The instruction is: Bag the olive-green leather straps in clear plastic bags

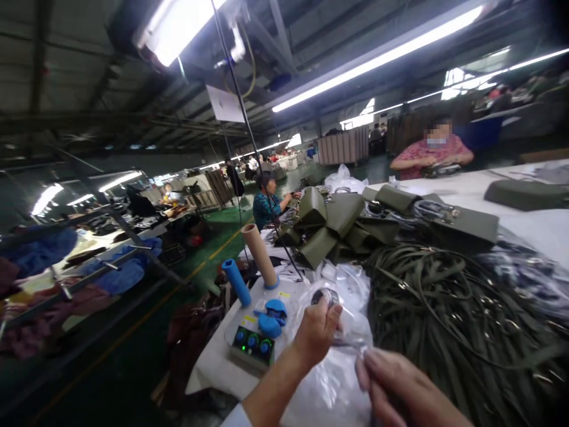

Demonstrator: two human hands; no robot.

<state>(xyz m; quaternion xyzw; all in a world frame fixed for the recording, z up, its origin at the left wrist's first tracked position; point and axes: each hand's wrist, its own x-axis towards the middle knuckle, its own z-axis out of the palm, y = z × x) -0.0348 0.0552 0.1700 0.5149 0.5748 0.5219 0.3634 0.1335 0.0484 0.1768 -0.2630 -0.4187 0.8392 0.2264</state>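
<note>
Around me, a dim factory hall (89,107) is stretching away under long tube lights (377,62). On the white table (208,367), olive straps (444,320) are lying heaped before piled olive bags (342,213); clear plastic (326,385) and a small blue-knobbed machine (251,347) are sitting left of the straps. Over the plastic my hands are working slightly apart: my left hand (317,332) is gripping a small dark bundle (317,295), too blurred to name, and my right hand (395,373) is pinching a thin grey strip (349,344).

1 L hand (316,332), 1 R hand (402,379). 1 cardbd tube (260,255), 1 blue tube (236,282), 1 ctrl box (247,354) w/ 3 knobs (253,341), 1 hanging sheet (225,104). 2 nearby co-wkrs (265,207). Olive bags (343,212): sev.; straps (448,338): many, uncountable.
</note>
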